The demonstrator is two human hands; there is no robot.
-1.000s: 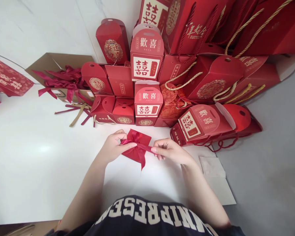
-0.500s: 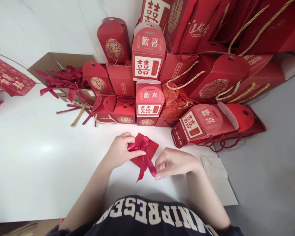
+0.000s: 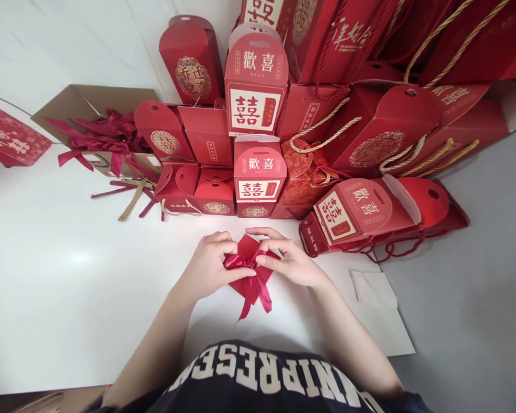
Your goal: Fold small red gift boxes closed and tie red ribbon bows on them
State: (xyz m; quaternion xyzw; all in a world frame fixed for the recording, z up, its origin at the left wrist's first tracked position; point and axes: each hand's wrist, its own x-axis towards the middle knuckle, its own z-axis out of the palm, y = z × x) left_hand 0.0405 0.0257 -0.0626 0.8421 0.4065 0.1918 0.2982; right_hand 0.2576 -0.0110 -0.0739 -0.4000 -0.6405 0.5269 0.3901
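Note:
A small red box (image 3: 248,245) lies cornerwise on the white table in front of me. On top of it sits a bow of shiny dark-red ribbon (image 3: 262,293), its two tails hanging toward me. My left hand (image 3: 210,264) is closed on the bow's left loop, thumb lying near the knot. At the right loop, my right hand (image 3: 290,261) pinches the ribbon between thumb and a finger, while its other fingers reach over the box's far side. The fingers partly cover the loops and the knot.
Stacked red gift boxes (image 3: 258,109) line the back. To the left, an open cardboard box (image 3: 51,112) holds a heap of ribbons, with loose ribbon strips (image 3: 131,202) beside it. Boxes with rope handles (image 3: 356,212) lie at right, near a white sheet (image 3: 391,332).
My right hand has let go of the right ribbon tail and moved up to the bow's right loop. The left hand keeps its hold on the left loop.

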